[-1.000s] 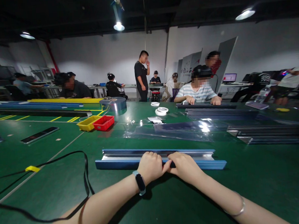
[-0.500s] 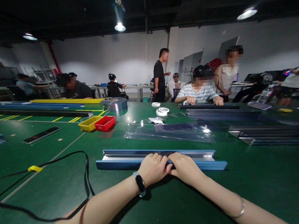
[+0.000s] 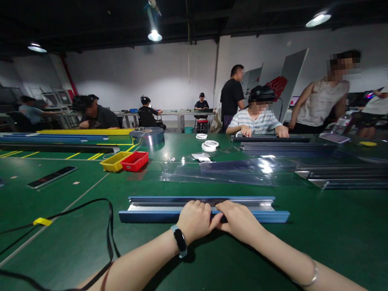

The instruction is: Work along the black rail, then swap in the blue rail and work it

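Observation:
A blue metal profile (image 3: 146, 217) with angled ends lies lengthwise on the green table in front of me. A pale, shiny strip runs along its open channel. My left hand (image 3: 194, 220), below a wrist band, is closed over the profile's near wall around the middle. Right beside it, my right hand (image 3: 238, 221) grips the same wall, with its fingers curled into the channel. The thumbs almost meet on the near side. My hands hide the middle of the channel and whatever the fingertips touch there.
Clear plastic sheets (image 3: 226, 172) lie beyond the profile. Dark profiles (image 3: 353, 177) rest at the right. Yellow (image 3: 114, 162) and red trays (image 3: 135, 161), a phone (image 3: 52, 176) and a black cord (image 3: 111, 225) are left. Across the table, a co-worker (image 3: 258, 119) handles dark profiles.
The blue profile and both hands sit slightly further left in view; the grip looks much the same. In the background, two standing people have moved right.

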`<action>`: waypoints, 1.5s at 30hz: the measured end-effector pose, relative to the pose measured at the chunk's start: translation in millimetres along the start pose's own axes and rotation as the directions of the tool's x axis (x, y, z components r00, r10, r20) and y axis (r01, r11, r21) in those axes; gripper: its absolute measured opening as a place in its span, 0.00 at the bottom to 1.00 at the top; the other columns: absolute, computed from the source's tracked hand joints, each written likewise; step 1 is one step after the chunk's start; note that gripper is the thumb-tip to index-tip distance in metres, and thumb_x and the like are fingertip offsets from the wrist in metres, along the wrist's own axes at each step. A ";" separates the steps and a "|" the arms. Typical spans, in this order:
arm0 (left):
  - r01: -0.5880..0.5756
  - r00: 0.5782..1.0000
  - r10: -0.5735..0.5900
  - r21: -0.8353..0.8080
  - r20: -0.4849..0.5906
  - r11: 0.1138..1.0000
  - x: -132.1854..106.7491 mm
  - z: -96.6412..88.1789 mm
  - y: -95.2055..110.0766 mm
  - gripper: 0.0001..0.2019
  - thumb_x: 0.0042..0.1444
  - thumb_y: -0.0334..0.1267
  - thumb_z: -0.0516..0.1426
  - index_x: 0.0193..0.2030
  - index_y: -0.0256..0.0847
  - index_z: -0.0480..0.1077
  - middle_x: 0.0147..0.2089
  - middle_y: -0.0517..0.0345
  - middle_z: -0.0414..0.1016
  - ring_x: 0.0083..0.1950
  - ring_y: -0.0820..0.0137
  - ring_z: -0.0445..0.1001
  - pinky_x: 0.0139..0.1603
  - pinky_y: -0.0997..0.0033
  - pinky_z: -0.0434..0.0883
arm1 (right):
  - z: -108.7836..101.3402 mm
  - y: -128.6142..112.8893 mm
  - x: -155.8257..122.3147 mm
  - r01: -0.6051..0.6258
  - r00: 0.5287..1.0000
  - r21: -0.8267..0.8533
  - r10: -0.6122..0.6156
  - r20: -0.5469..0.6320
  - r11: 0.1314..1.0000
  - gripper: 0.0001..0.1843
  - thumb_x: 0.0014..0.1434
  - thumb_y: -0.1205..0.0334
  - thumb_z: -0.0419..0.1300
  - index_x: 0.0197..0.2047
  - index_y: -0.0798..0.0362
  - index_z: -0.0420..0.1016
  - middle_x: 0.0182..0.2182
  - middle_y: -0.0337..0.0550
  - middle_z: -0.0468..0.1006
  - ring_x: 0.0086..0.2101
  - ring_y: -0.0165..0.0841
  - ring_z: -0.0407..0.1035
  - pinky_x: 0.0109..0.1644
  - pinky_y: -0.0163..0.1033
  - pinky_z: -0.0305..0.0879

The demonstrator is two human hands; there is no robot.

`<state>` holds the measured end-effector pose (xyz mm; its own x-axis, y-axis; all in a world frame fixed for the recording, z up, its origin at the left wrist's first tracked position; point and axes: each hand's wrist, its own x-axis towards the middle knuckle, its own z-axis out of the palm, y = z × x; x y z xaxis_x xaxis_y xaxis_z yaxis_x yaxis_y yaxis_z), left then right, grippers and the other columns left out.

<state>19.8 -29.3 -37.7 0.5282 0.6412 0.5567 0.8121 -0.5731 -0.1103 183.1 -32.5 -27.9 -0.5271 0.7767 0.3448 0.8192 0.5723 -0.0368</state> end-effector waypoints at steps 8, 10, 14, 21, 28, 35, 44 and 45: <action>-0.063 0.997 0.064 0.013 -0.053 0.998 -3.4 -1.0 -5.7 0.18 0.57 0.47 0.43 0.26 0.38 0.64 0.25 0.53 0.69 0.29 0.66 0.67 0.31 0.65 0.60 | 0.5 -1.0 -0.1 0.015 1.000 -0.004 -0.015 -0.019 1.000 0.09 0.49 0.58 0.55 0.34 0.53 0.66 0.30 0.43 0.71 0.36 0.34 0.65 0.38 0.37 0.59; -0.091 0.994 0.091 0.016 -0.066 0.996 -2.4 -1.5 -5.0 0.17 0.58 0.46 0.43 0.26 0.38 0.64 0.25 0.54 0.68 0.30 0.66 0.67 0.32 0.65 0.60 | 1.2 0.1 -0.5 0.001 1.000 -0.025 -0.002 -0.017 1.000 0.08 0.50 0.58 0.55 0.32 0.52 0.66 0.29 0.43 0.71 0.35 0.34 0.66 0.38 0.37 0.59; -0.057 0.997 0.057 0.007 -0.052 0.998 -1.3 -1.0 -3.9 0.17 0.58 0.46 0.43 0.29 0.38 0.64 0.27 0.54 0.69 0.31 0.66 0.67 0.32 0.65 0.61 | 1.6 1.4 -0.5 -0.001 1.000 -0.032 0.000 -0.021 0.999 0.10 0.50 0.57 0.55 0.34 0.52 0.66 0.30 0.42 0.71 0.34 0.34 0.66 0.37 0.36 0.59; -0.011 1.000 0.012 0.007 -0.010 1.000 -2.3 1.0 -4.1 0.20 0.58 0.48 0.42 0.27 0.38 0.65 0.27 0.53 0.71 0.30 0.66 0.68 0.30 0.66 0.61 | 2.6 2.0 0.0 0.017 0.999 -0.003 -0.017 -0.034 1.000 0.11 0.50 0.57 0.55 0.37 0.53 0.66 0.32 0.44 0.71 0.37 0.35 0.65 0.40 0.37 0.59; -0.010 0.999 0.011 0.007 -0.034 1.000 -1.7 0.3 -3.3 0.21 0.58 0.49 0.43 0.25 0.36 0.66 0.25 0.51 0.71 0.29 0.66 0.69 0.30 0.67 0.61 | 0.1 -0.1 0.4 0.003 1.000 -0.011 -0.003 -0.019 1.000 0.12 0.50 0.56 0.56 0.37 0.53 0.67 0.32 0.44 0.71 0.37 0.35 0.66 0.39 0.37 0.59; 0.030 0.999 -0.029 0.021 -0.036 0.999 -1.7 1.7 -3.3 0.23 0.58 0.50 0.42 0.23 0.35 0.67 0.24 0.50 0.71 0.28 0.66 0.69 0.30 0.66 0.62 | -1.9 -0.8 0.2 -0.008 1.000 -0.007 0.008 0.009 1.000 0.13 0.50 0.54 0.56 0.36 0.53 0.66 0.31 0.44 0.71 0.35 0.34 0.66 0.37 0.37 0.59; -0.030 0.998 0.030 0.002 -0.051 1.000 -1.6 -4.2 -3.6 0.18 0.58 0.47 0.44 0.28 0.37 0.65 0.27 0.53 0.70 0.31 0.67 0.68 0.31 0.66 0.62 | -1.2 -1.1 -0.4 -0.008 1.000 -0.028 0.009 0.009 1.000 0.11 0.51 0.55 0.54 0.34 0.53 0.66 0.30 0.44 0.71 0.35 0.35 0.66 0.37 0.36 0.58; -0.037 0.998 0.037 0.001 -0.047 0.999 -1.5 -4.0 -3.6 0.18 0.58 0.47 0.44 0.28 0.37 0.65 0.27 0.53 0.70 0.31 0.67 0.68 0.31 0.67 0.62 | -1.1 -1.2 -0.4 -0.012 1.000 -0.030 0.012 0.014 0.999 0.11 0.51 0.55 0.54 0.34 0.53 0.66 0.30 0.44 0.71 0.35 0.35 0.66 0.37 0.36 0.58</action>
<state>15.1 -30.2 -34.9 0.5460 0.5947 0.5901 0.7920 -0.5961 -0.1319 182.6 -33.8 -26.9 -0.5202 0.7871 0.3313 0.8318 0.5549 -0.0122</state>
